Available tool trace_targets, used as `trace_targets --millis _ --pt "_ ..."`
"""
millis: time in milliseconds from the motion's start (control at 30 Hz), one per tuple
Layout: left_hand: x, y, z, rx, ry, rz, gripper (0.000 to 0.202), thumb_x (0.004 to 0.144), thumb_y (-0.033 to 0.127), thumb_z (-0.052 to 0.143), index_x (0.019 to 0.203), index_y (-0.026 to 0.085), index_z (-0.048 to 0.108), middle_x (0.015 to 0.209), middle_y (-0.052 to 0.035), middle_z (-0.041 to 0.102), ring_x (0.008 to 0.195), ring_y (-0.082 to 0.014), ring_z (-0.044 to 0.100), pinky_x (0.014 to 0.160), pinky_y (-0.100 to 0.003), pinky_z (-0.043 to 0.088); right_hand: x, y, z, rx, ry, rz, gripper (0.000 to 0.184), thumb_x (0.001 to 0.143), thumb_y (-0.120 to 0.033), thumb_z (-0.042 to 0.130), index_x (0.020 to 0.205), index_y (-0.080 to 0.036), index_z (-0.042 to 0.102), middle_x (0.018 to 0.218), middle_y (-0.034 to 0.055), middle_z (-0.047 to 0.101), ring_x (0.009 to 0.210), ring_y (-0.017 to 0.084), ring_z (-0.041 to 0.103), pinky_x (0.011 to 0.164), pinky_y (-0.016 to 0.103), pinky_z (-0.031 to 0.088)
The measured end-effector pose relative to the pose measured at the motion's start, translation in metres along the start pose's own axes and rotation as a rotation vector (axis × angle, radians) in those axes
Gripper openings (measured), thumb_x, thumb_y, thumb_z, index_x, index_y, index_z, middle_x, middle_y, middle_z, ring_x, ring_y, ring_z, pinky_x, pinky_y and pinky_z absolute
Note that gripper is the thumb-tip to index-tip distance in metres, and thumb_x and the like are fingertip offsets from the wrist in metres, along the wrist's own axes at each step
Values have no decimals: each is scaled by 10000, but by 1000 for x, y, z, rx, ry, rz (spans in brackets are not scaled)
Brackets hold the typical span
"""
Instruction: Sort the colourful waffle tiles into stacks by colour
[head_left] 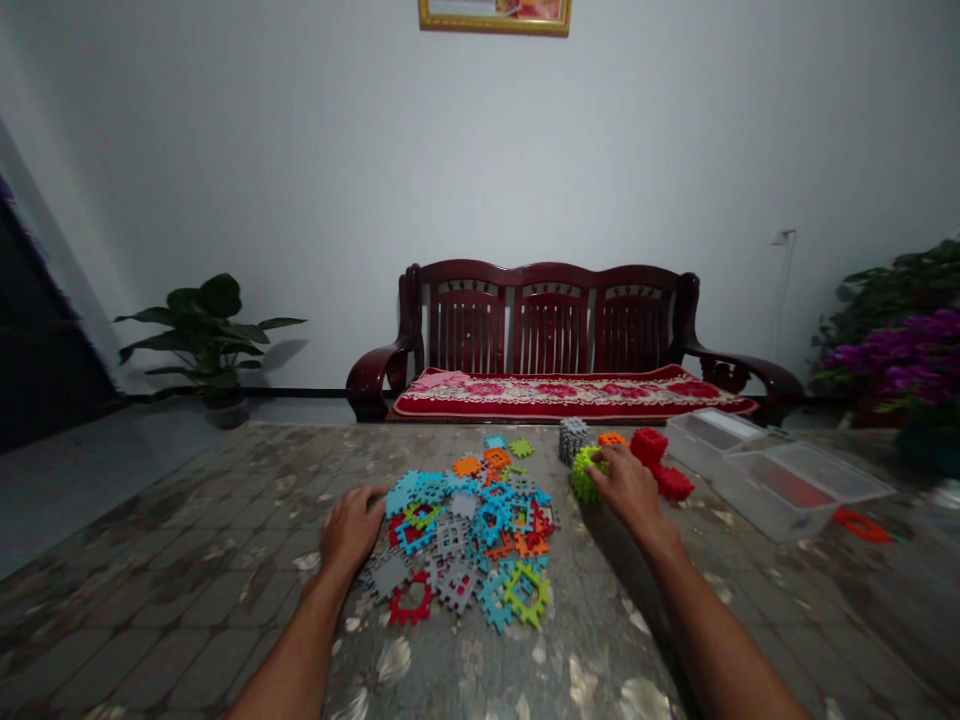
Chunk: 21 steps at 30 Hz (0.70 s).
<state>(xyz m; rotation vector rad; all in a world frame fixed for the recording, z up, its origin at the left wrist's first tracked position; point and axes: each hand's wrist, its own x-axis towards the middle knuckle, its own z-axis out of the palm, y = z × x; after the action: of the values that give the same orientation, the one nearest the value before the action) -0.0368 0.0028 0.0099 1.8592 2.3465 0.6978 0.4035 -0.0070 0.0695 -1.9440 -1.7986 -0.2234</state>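
A loose pile of interlocking plastic tiles (450, 537) in blue, grey, red, orange and lime green lies on the table in front of me. My left hand (351, 530) rests at the left edge of this pile, fingers loosely bent and apart, its fingertips beside a blue tile (401, 494). To the right of the pile, my right hand (628, 488) has its fingers around a stack of lime green tiles (584, 476). Its palm and some fingertips are hidden. Just behind that stack stands a stack of grey tiles (574, 440). Red tile stacks (649, 447) and orange tiles (612, 438) sit beyond my right hand.
A clear plastic box (780, 500) stands open at the right, with an orange-red piece (862, 525) beside it. A patterned cloth (225, 560) covers the table. Behind it is a dark wooden bench (551, 330); potted plants (217, 330) stand at both sides.
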Motion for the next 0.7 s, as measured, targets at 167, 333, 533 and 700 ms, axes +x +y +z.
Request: trace_targets --millis 167,333,533,700 --pt "-1 1 -1 -13 -14 -12 328 940 294 465 1148 243 713 1270 -68 709 1184 -241 637 1030 -360 460 -1 2 -3 8 33 -13 229 905 -348 606 1046 -230 742 1180 94 706 1013 249 667 809 331 473" --pt "-1 3 -3 -124 -8 -40 378 963 340 423 1205 209 682 1274 -92 706 1205 -252 632 1050 -378 460 -3 -14 -3 203 59 -105 221 910 -329 574 1025 -225 732 1126 79 725 1060 242 654 900 346 483" --pt "-10 32 -21 -293 41 80 433 948 432 455 1270 205 635 1347 -100 654 1290 -248 572 1137 -398 409 -27 -54 32 354 -166 -215 357 899 -331 583 1204 -184 696 1226 121 713 1151 272 640 996 376 470" --pt "-47 76 -37 -176 -242 495 863 715 560 772 1485 285 496 1573 -101 468 1482 -349 364 1230 -498 276 -38 -67 57 242 -214 -180 492 953 -437 533 1364 -177 606 1359 168 647 1249 318 591 1058 421 421"
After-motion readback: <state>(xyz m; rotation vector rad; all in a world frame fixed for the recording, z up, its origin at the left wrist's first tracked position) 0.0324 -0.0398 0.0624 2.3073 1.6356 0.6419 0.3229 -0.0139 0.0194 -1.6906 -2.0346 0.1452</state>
